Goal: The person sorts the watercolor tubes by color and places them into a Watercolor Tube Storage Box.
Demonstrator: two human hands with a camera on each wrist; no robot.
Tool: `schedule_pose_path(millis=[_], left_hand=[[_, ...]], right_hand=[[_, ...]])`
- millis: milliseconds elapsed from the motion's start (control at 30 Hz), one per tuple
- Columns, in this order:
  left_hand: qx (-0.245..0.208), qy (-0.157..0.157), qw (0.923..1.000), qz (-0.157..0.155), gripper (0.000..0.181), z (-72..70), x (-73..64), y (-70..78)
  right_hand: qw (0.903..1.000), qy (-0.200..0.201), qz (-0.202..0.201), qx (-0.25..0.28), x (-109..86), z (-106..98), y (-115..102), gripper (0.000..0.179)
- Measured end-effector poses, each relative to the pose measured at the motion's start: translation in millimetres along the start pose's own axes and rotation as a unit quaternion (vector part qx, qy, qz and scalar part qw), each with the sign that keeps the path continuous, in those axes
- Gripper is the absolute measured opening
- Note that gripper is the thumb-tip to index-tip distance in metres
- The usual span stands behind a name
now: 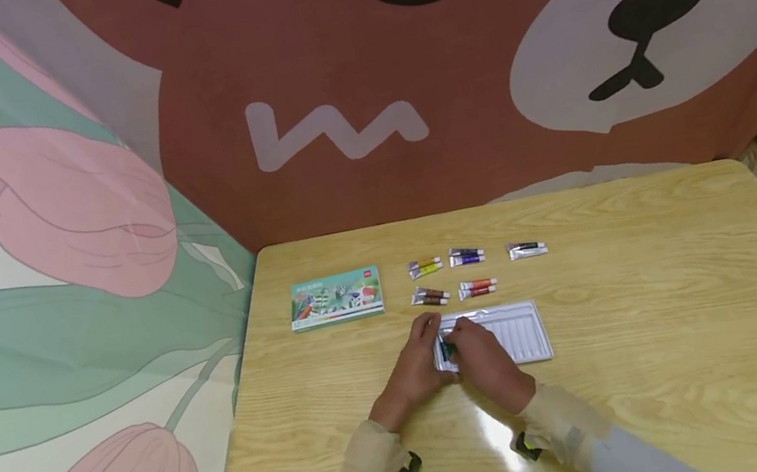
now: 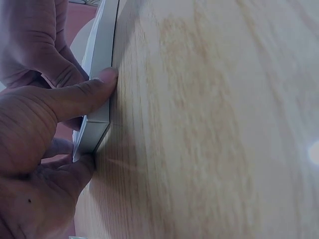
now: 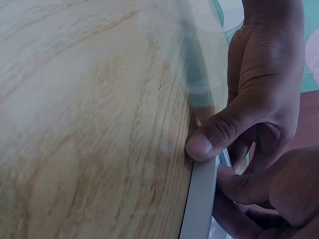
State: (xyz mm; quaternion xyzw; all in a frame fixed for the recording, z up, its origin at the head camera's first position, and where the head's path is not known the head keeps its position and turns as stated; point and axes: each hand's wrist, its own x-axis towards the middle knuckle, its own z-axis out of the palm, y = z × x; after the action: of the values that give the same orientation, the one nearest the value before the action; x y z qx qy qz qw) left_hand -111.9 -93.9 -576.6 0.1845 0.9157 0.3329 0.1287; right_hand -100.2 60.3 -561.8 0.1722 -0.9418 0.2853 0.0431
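Observation:
A white plastic tray (image 1: 524, 338) with ribbed slots lies on the wooden table. Its left end is gripped by my left hand (image 1: 414, 364), thumb on the near side wall and fingers round the corner, as the left wrist view (image 2: 35, 149) also shows. My right hand (image 1: 485, 361) reaches over the tray, its fingertips pinching a small dark green paint tube (image 1: 449, 349) at the left slots. The fingers hide most of that tube. In the right wrist view, my right hand (image 3: 289, 184) bends into the tray beside the left thumb (image 3: 200, 146).
Behind the tray lie paired paint tubes: yellow (image 1: 426, 269), purple (image 1: 467, 257), brown (image 1: 429, 297), red-orange (image 1: 478, 288), and black with white (image 1: 527, 249). An illustrated green box (image 1: 336, 299) lies at the left. Printed cloth hangs behind the table (image 1: 665, 265).

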Motion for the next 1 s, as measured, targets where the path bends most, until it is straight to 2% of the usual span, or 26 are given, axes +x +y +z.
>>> schedule_pose_path(millis=[233, 367, 467, 567, 667, 833, 900, 1000], left_hand=[[-0.008, 0.004, 1.0000, -0.001, 0.109, 0.8, 1.6, -1.2], [-0.011, 0.007, 0.9999, 0.000, 0.110, 1.2, 1.2, -1.8], [-0.011, 0.004, 0.9999, -0.005, 0.110, 1.5, 1.2, -1.9], [-0.008, -0.005, 0.9999, -0.012, 0.110, 1.8, 1.6, -1.6], [-0.006, -0.012, 0.9997, -0.023, 0.111, 1.8, 2.3, -1.3], [-0.002, -0.013, 0.9993, -0.034, 0.112, 3.0, 2.4, -1.5], [0.001, -0.013, 0.9994, -0.032, 0.113, 3.4, 2.3, -1.6], [0.002, -0.013, 0.9994, -0.031, 0.113, 2.9, 1.8, -0.9]], right_hand=[[0.9988, -0.017, 0.032, 0.031, 0.1, -2.4, 1.2, 0.026], [0.9986, -0.007, 0.032, 0.042, 1.3, -5.9, 3.3, 0.022], [0.9993, 0.008, 0.024, 0.027, 5.9, -10.9, 8.6, 0.019], [0.9995, 0.024, 0.016, -0.014, 16.0, -20.9, 18.5, 0.017], [0.9969, 0.014, -0.008, -0.077, 30.6, -31.9, 33.4, 0.014], [0.9772, -0.039, -0.084, -0.191, 53.9, -40.9, 62.9, 0.009], [0.9706, -0.060, -0.094, -0.213, 60.0, -43.3, 71.0, 0.008], [0.9660, -0.088, -0.090, -0.226, 65.1, -45.6, 77.5, 0.009]])
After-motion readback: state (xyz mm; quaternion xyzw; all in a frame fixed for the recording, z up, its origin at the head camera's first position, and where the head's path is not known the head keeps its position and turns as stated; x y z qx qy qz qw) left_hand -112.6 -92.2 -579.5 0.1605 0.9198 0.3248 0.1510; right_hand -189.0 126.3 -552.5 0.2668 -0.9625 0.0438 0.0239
